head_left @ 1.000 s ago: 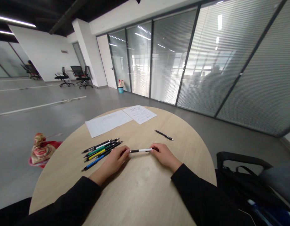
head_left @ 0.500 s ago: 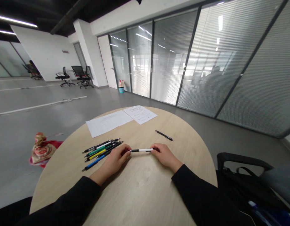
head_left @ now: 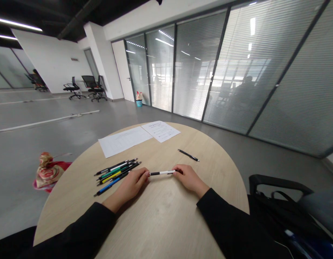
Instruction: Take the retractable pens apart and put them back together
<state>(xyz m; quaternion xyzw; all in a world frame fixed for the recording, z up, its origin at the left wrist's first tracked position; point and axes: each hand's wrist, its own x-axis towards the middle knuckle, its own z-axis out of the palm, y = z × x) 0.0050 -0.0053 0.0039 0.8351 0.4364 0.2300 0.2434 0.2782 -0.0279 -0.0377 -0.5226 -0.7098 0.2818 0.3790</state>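
Note:
A slim black-and-white pen lies level between my hands, just over the round table. At its black end, my left hand pinches with thumb and fingers closed; the very tip is hidden by them. The white end is gripped by the closed fingers of my right hand. Left of my left hand, several pens lie in a loose pile, among them a blue pen, a yellow pen and a green pen. Beyond my right hand lies a single black pen.
Two printed sheets, a wide sheet and a smaller sheet, lie at the table's far edge. A knotted bag stands left of the table. A black chair with things on it is at the right.
My left thumb and fingers have drawn closer together at the black end of the pen. My right hand and the other pens look unmoved.

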